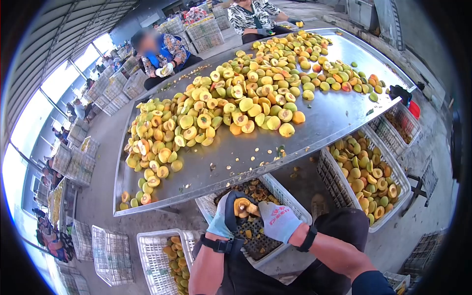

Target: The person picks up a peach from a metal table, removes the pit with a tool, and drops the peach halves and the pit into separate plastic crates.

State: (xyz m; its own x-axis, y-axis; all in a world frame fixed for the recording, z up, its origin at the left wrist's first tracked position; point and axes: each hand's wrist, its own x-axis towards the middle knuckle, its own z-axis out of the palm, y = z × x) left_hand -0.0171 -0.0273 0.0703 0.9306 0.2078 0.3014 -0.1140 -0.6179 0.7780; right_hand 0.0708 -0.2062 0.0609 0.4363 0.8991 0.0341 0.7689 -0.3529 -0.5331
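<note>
My left hand [223, 216], in a pale glove with dark fingers, is closed around a brownish-orange peach half [241, 207] above a white crate. Close against that fruit, my right hand [279, 221] in a white and light-blue glove with red print has its fingers closed. Whatever sits in the right fingers is hidden. Under both hands, the crate [300, 212] contains dark scraps and bits of fruit. A large heap of halved yellow-green peaches [216, 108] covers much of the metal table [231, 169] in front of me.
A crate of peach halves [403, 189] stands to the right, and another crate [147, 250] with fruit is at lower left. An upright white crate [112, 255] is farther left. Two people sit beyond the table, wearing gloves. Stacked crates [204, 32] stand behind them.
</note>
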